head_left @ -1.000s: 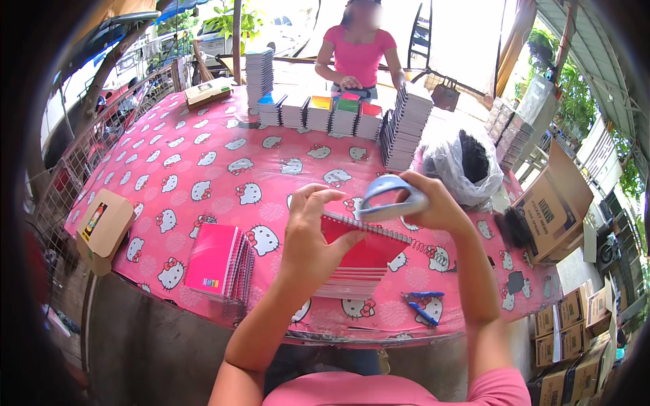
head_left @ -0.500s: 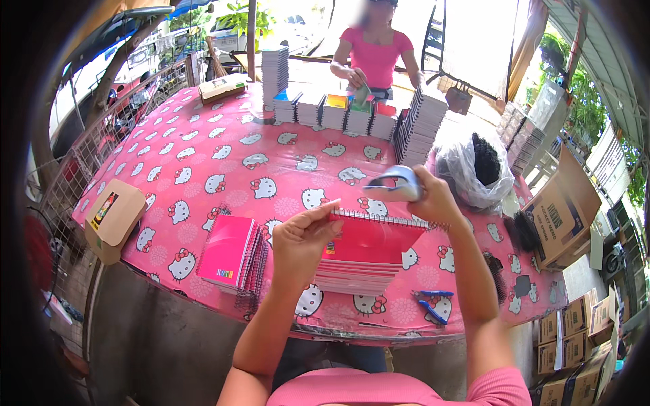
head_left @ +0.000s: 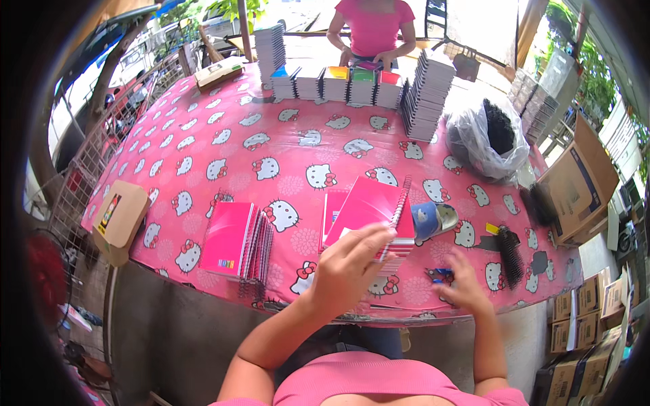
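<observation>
Notebook [head_left: 371,203], pink-covered and wire-bound, stands tilted on a low stack of its kind near the front edge of the desk [head_left: 203,149], which wears a pink cloth printed with white cartoon cats. Its cover is plain and glossy, its white wire coil runs up the right edge, and the page edges below show as a pale striped block. The left hand [head_left: 347,267] curls over the lower edge of the notebook, fingers closed on it and steadying it on the stack. The right hand [head_left: 466,289] hangs loosely open, palm down, holding nothing, just above a small blue tool [head_left: 440,275] at the desk's edge; whether it touches the tool cannot be told. Done well, this step would seem to call for a firm hold low on the cover, keeping the coil side free so the wire does not snag, and the stack square beneath. A second pile of pink notebooks [head_left: 237,240] lies to the left, apart. A blue tape dispenser [head_left: 433,220] sits just right of the coil, with black binding combs [head_left: 509,254] farther right. Across the desk, a person in a pink top [head_left: 374,17] works beside tall stacks of notebooks [head_left: 423,95].
</observation>
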`<state>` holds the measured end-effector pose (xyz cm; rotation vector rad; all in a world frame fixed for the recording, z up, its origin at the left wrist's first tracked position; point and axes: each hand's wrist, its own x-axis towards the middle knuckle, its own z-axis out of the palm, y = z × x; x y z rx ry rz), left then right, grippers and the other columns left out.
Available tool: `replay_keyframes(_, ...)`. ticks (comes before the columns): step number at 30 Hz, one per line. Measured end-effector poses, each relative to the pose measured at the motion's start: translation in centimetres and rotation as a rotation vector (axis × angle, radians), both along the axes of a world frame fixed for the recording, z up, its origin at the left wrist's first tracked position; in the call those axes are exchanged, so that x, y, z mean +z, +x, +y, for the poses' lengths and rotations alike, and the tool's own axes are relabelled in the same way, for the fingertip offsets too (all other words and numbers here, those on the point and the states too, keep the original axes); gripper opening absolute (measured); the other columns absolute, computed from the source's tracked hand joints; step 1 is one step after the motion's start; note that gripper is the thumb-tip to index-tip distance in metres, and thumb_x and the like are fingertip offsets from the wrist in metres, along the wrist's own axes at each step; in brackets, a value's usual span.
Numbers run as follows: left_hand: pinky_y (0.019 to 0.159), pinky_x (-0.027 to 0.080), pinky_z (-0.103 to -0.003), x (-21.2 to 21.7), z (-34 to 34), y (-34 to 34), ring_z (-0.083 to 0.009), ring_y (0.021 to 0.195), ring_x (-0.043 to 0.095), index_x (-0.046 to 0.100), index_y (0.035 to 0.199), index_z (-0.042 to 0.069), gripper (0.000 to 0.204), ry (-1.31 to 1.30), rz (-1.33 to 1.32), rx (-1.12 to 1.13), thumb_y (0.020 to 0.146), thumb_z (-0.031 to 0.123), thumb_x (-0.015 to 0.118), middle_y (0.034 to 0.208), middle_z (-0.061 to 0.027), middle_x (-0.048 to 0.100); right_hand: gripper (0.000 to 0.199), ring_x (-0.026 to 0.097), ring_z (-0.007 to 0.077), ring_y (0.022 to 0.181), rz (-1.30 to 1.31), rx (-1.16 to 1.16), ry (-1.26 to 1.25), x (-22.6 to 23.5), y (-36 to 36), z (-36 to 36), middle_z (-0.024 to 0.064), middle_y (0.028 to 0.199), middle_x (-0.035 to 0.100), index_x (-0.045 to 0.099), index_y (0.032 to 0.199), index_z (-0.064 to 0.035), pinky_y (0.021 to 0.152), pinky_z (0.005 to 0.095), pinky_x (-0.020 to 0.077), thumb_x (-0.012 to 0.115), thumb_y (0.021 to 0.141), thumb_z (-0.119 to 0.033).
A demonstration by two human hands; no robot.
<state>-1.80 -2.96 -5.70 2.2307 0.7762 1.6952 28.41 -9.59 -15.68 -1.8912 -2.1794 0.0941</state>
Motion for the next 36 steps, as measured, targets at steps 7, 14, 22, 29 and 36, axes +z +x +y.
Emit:
replay_keyframes(7, 0.069, 0.056, -0.028, -0.9, -0.2, 1.0, -0.0205, 0.083, 0.068, 0.065, 0.082, -0.002, 0.022, -0.014, -0.104, 0.022, 0.068, -0.003, 0.082, 0.095, -0.0163, 0.068, 0.046, 0.056, 0.0323, 0.101, 0.695, -0.135, -0.003, 5.0, -5.5, -1.4, 0.0135, 0.103, 0.059, 0.06, 0.114, -0.0034, 0.089, 0.0453, 0.0423, 0.075, 0.076, -0.024)
replay_keyframes(14, 0.067, 0.055, -0.029, -0.4, -0.5, 1.4, -0.0212, 0.078, 0.068, 0.065, 0.081, -0.002, 0.021, -0.028, -0.098, 0.011, 0.068, -0.005, 0.081, 0.09, -0.0158, 0.069, 0.039, 0.06, 0.0263, 0.088, 0.452, 0.254, 0.368, 12.4, -11.2, -0.2, 0.0122, 0.098, 0.06, 0.061, 0.112, -0.0037, 0.072, 0.0366, 0.0491, 0.075, 0.078, -0.018)
replay_keyframes(22, 0.064, 0.054, -0.03, 0.2, 0.0, -0.4, -0.0228, 0.075, 0.066, 0.065, 0.088, -0.001, 0.024, 0.117, -0.097, 0.019, 0.069, -0.008, 0.077, 0.09, -0.014, 0.068, 0.033, 0.064, 0.0147, 0.082, 1.358, 0.17, -0.562, 11.0, -10.0, -0.3, 0.0084, 0.095, 0.066, 0.061, 0.112, 0.0018, 0.072, 0.0285, 0.0509, 0.067, 0.089, -0.021)
replay_keyframes(29, 0.069, 0.048, -0.025, 5.4, 0.7, -11.6, -0.0138, 0.08, 0.058, 0.058, 0.116, -0.003, 0.026, 0.343, -0.418, 0.398, 0.09, 0.003, 0.059, 0.089, -0.0107, 0.065, 0.045, 0.059, 0.0354, 0.103, 0.209, -0.189, 0.127, 0.3, -2.5, -2.4, 0.0187, 0.112, 0.061, 0.062, 0.107, -0.0007, 0.091, 0.0439, 0.0459, 0.077, 0.076, -0.028)
replay_keyframes(36, 0.071, 0.041, -0.033, 9.0, 4.8, -19.1, -0.0148, 0.072, 0.048, 0.055, 0.131, 0.007, 0.038, -0.32, 0.465, 0.356, 0.093, 0.009, 0.053, 0.075, -0.0039, 0.059, 0.048, 0.059, 0.0232, 0.09, 0.722, -0.065, 0.247, 7.2, -5.7, 6.3, 0.0139, 0.096, 0.061, 0.062, 0.106, 0.0012, 0.084, 0.0329, 0.0452, 0.059, 0.091, -0.044)
